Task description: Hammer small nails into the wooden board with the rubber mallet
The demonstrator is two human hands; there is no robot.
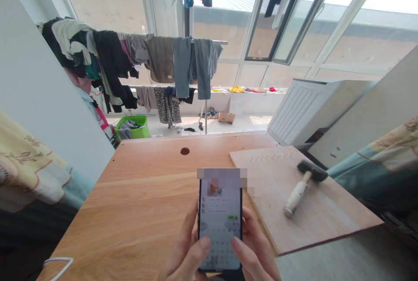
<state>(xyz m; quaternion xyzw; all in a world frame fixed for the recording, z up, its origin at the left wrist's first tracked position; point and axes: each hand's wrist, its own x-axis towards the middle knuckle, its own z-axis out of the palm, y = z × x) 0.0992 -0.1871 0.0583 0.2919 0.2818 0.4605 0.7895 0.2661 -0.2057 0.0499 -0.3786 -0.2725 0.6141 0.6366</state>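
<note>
A smartphone [220, 224] is held upright over the near edge of the wooden table [140, 211], its lit screen facing me. Part of the screen is blurred, and a message list with a keyboard-like area shows below. My left hand [187, 246] wraps the phone's left side, thumb resting over the lower screen. My right hand [253, 246] grips the other side, its thumb also on the lower screen. The fingers behind the phone are mostly hidden. To the right, a hammer [303, 187] with a black head and whitish handle lies on a plywood board [326, 211].
Several nails [271, 157] stand in a row near the board's far edge. The board overhangs the table's right side. Beyond are a round table hole [184, 151], a laundry rack [209, 42] with clothes, a green basket [140, 126] and a white cabinet [307, 107]. Curtains hang at both sides.
</note>
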